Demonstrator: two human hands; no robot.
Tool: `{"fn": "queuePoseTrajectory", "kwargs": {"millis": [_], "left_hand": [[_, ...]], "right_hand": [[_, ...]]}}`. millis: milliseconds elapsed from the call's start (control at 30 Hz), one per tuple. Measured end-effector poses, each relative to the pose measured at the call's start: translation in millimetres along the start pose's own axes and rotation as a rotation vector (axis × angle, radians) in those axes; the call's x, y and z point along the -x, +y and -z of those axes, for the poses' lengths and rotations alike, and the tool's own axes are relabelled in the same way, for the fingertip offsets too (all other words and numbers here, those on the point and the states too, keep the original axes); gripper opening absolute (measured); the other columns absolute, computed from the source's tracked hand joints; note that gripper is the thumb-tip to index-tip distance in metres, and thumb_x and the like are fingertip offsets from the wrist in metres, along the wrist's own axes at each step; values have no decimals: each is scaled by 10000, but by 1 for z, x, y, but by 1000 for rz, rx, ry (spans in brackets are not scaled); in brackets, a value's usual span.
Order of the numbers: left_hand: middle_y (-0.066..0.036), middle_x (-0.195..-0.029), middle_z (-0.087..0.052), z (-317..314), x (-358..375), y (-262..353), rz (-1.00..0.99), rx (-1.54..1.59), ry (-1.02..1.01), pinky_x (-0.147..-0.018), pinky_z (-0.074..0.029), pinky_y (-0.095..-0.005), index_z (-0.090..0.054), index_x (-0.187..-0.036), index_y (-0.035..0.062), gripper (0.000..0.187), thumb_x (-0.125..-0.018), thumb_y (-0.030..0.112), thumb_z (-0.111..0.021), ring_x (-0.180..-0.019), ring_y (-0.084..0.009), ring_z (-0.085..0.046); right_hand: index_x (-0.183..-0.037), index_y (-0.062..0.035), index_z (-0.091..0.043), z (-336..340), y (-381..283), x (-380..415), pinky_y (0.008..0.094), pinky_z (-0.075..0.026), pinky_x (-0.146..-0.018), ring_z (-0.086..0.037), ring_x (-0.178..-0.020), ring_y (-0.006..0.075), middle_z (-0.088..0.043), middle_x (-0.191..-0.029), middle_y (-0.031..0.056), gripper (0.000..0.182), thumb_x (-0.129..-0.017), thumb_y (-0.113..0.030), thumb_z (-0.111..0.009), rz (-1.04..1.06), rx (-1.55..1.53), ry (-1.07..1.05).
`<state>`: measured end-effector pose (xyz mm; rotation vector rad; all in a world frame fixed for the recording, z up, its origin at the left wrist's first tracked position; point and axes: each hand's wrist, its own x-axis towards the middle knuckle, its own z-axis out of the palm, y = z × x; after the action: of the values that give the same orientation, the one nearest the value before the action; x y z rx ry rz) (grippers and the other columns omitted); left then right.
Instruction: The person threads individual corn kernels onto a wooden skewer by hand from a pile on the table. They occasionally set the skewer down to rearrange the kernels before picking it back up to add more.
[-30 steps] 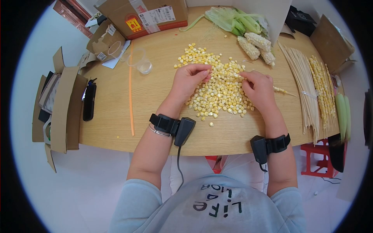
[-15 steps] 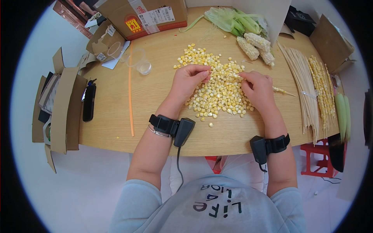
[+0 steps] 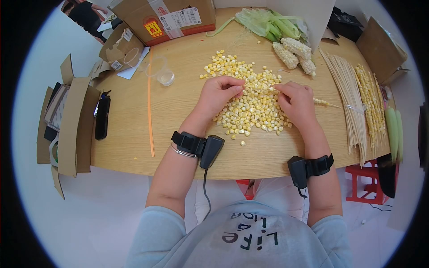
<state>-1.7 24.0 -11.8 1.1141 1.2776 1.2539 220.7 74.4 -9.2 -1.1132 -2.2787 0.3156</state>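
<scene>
A thin wooden skewer [image 3: 335, 106] runs between my two hands, with corn kernels threaded along its right part. My left hand [image 3: 220, 94] is closed, thumb and forefinger pinched at the skewer's left end; whether a kernel sits between those fingertips is too small to tell. Around the skewer's middle, my right hand [image 3: 296, 100] has its fingers closed, and the pointed end sticks out past it to the right. Beneath and between the hands spreads a pile of loose yellow and white corn kernels [image 3: 255, 111] on the wooden table [image 3: 187, 165].
Stripped corn cobs [image 3: 286, 56] and green husks [image 3: 268, 22] lie at the back. To the right are a bundle of bare skewers [image 3: 346, 98], kernel-filled skewers [image 3: 368, 102] and green ears [image 3: 393, 129]. Clear cups [image 3: 166, 77], an orange strip [image 3: 150, 107] and cardboard boxes [image 3: 80, 125] stand left.
My left hand has shifted very slightly right and down, its fingertips nearer the right hand. My right hand is nearly still. A person in dark clothing now shows at the top left.
</scene>
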Motion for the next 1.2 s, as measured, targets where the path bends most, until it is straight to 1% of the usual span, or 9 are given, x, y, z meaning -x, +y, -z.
{"fn": "queuePoseTrajectory", "kwargs": {"millis": [200,300,367,400,467,567,800,967,1200], "left_hand": [[-85,-843,-650,0,-2,-4,-22,-31,-29,-701,-500,-217,-626,-991,-38,167,-838,28,-611,-769,-119,-609],[-93,-867,-645,-1,-1,-2,-32,26,-33,-704,-510,-229,-600,-1027,-36,195,-842,26,-603,-781,-131,-615],[-113,-909,-635,-4,0,1,-50,232,23,-727,-527,-255,-569,-1038,-35,199,-848,19,-589,-801,-156,-625],[-113,-909,-635,-3,-1,2,-54,232,25,-727,-527,-255,-569,-1038,-35,199,-848,19,-589,-801,-156,-625],[-135,-943,-625,0,-1,1,27,369,9,-758,-539,-282,-551,-1021,-31,179,-850,12,-579,-820,-182,-633],[-150,-949,-624,2,-2,0,68,444,-31,-771,-541,-289,-558,-987,-30,147,-849,14,-581,-828,-190,-635],[-162,-946,-629,0,-1,1,77,411,-35,-755,-545,-285,-559,-996,-36,169,-836,6,-595,-821,-192,-639],[-139,-919,-638,-3,0,1,62,270,-12,-731,-543,-268,-580,-960,-37,147,-821,2,-612,-795,-177,-640],[-122,-895,-643,-3,2,0,23,206,-18,-714,-535,-254,-597,-926,-39,123,-817,12,-621,-780,-157,-634]], "right_hand": [[-901,-118,-677,-2,2,0,359,-321,-763,-560,-776,194,-592,-752,24,186,-748,-102,-573,35,7,11],[-905,-119,-674,-3,1,0,352,-320,-755,-558,-765,192,-588,-742,21,191,-745,-96,-572,22,-7,21],[-907,-119,-672,-3,1,-1,348,-320,-753,-556,-760,191,-586,-736,20,193,-743,-92,-572,14,-17,32],[-907,-117,-670,-4,2,-1,345,-320,-751,-554,-749,190,-582,-726,19,194,-742,-91,-573,18,-35,49],[-907,-115,-669,-4,2,-1,341,-319,-748,-552,-739,188,-579,-716,19,194,-740,-91,-573,24,-53,65],[-906,-113,-669,-3,0,-1,338,-318,-746,-546,-719,187,-573,-705,18,192,-740,-93,-575,12,-67,56],[-903,-111,-670,-3,2,-1,339,-318,-754,-546,-724,186,-580,-715,18,185,-743,-92,-577,30,-54,55],[-896,-114,-675,-3,1,0,345,-319,-765,-555,-749,188,-592,-735,21,180,-743,-91,-582,33,-32,45],[-889,-125,-678,-2,0,-1,347,-322,-756,-560,-758,187,-595,-739,21,184,-739,-85,-579,34,-1,20]]}}
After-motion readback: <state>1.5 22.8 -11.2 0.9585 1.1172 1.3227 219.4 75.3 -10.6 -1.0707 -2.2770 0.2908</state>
